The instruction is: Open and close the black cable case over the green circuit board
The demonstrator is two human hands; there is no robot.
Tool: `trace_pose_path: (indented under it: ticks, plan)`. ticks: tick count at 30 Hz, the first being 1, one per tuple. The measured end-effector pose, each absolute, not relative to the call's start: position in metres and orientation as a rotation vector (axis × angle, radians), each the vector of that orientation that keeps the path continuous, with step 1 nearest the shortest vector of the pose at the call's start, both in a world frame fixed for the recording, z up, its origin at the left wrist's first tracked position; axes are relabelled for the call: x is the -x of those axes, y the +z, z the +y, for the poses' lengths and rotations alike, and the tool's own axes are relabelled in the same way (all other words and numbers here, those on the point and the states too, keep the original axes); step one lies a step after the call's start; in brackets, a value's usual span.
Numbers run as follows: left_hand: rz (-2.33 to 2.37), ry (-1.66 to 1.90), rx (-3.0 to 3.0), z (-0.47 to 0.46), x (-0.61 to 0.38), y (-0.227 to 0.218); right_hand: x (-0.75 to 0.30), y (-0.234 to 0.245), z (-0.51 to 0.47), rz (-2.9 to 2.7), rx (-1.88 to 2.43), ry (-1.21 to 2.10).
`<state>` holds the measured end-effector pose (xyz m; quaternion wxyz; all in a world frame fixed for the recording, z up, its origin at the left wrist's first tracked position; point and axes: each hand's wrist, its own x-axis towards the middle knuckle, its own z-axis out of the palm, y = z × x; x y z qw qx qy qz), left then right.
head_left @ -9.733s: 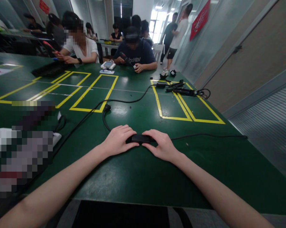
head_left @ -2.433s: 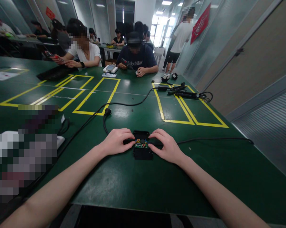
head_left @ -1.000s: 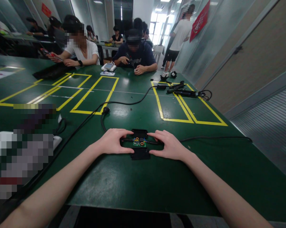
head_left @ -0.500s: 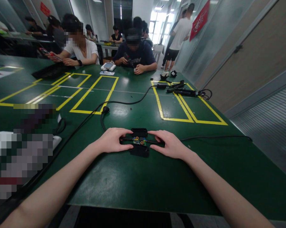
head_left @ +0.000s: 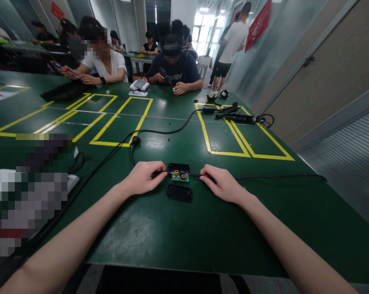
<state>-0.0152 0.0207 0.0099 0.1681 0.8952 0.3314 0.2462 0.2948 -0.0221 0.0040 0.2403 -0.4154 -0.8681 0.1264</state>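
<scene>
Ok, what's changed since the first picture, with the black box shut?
It opened: the near half moved toward the camera, the far half lies behind the circuit board. The left hand and right hand released the halves and now pinch the cords beside the board. The plug stayed roughly put.

I see on the table (head_left: 202, 237) a circuit board (head_left: 180, 177) between my left hand (head_left: 146, 177) and right hand (head_left: 222, 183), far case half (head_left: 178, 166) just behind it, near case half (head_left: 179, 193) before it, plug (head_left: 136, 141) beyond my left hand
</scene>
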Motion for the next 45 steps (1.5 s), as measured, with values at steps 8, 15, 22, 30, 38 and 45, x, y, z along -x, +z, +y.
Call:
trace_pose_path:
  ticks: [8, 15, 22, 30, 38, 45]
  plan:
    - [0.930, 0.527, -2.580, 0.019, 0.013, 0.013, -0.296, 0.005, -0.025, -2.410, 1.224, 0.301]
    - [0.924, 0.449, -2.554, 0.017, 0.012, 0.015, -0.289, 0.007, -0.029, -2.504, 1.218, 0.342]
    - [0.891, 0.352, -2.600, 0.017, 0.010, 0.018, -0.289, 0.007, -0.028, -2.478, 1.274, 0.397]
    - [0.909, 0.378, -2.610, 0.017, 0.011, 0.014, -0.288, 0.007, -0.027, -2.441, 1.258, 0.408]
    - [0.912, 0.444, -2.652, 0.016, 0.009, 0.012, -0.283, 0.002, -0.027, -2.457, 1.231, 0.325]
    - [0.997, 0.422, -2.665, 0.018, 0.006, 0.005, -0.271, -0.002, -0.029, -2.425, 1.297, 0.186]
